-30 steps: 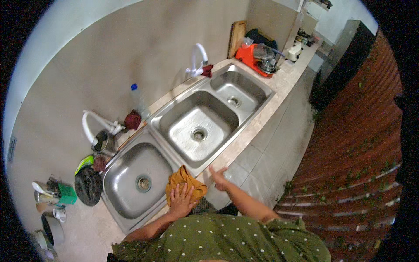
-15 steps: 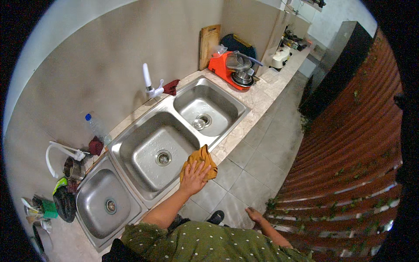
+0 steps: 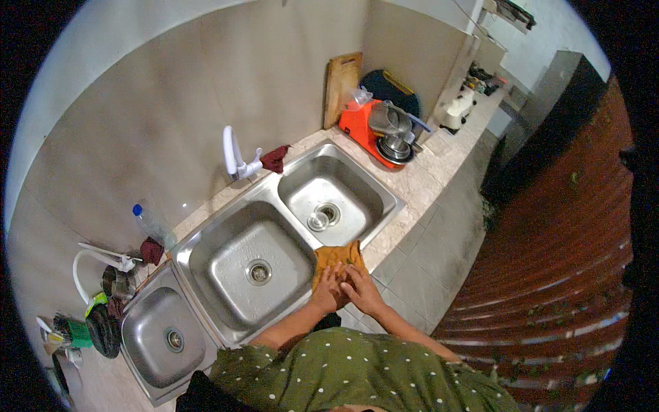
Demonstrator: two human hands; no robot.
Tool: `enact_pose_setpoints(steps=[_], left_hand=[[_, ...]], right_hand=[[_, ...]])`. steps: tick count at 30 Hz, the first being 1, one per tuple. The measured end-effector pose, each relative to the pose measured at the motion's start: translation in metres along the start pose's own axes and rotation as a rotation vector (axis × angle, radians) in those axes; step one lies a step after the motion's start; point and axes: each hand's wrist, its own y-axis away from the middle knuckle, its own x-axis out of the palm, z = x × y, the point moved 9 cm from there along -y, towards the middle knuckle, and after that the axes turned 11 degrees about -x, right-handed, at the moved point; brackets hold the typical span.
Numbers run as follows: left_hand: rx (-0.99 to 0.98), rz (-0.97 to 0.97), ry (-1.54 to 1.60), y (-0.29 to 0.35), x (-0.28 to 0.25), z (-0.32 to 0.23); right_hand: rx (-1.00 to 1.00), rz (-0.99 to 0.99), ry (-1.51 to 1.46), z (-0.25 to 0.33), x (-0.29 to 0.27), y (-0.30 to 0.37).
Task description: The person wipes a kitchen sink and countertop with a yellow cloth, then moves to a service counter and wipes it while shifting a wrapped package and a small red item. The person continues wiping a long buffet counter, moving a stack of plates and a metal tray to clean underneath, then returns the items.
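An orange-brown cloth lies bunched at the front rim of the double sink, near the divider between its two bowls. My left hand is closed on the cloth's near part, its fingers pressed into the fabric. Close beside it, my right hand has bent fingers gripping the same cloth, fingertips almost meeting those of the left. Wet metal shows in the large bowl to the left of the hands. In the smaller bowl a round drain strainer rests beside the drain hole.
A white faucet with a dark red rag stands behind the sink. An orange appliance with metal bowls sits at the counter's right. A separate single sink, a plastic bottle and a black pan are at left.
My right hand has come up from my side to the cloth beside my left hand. The cloth has shifted right along the sink's front edge. The view has tilted slightly.
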Motion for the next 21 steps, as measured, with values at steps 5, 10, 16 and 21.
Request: enact_pose_setpoints(steps=[5,10,16,21], left_hand=[[0.074,-0.101,0.125,-0.026,0.002,-0.005],[0.082,0.110,0.083,-0.032,0.015,-0.005],[0.008,0.314,0.658,-0.083,0.007,0.053],[-0.289,-0.343,0.608,-0.152,-0.117,0.206]], right_hand=[[0.142,0.264,-0.004,-0.052,0.004,-0.029],[0.173,0.177,-0.132,-0.077,-0.001,-0.026],[0.320,0.201,-0.138,-0.096,0.000,-0.029],[0.302,0.536,0.218,-0.106,0.036,-0.023]])
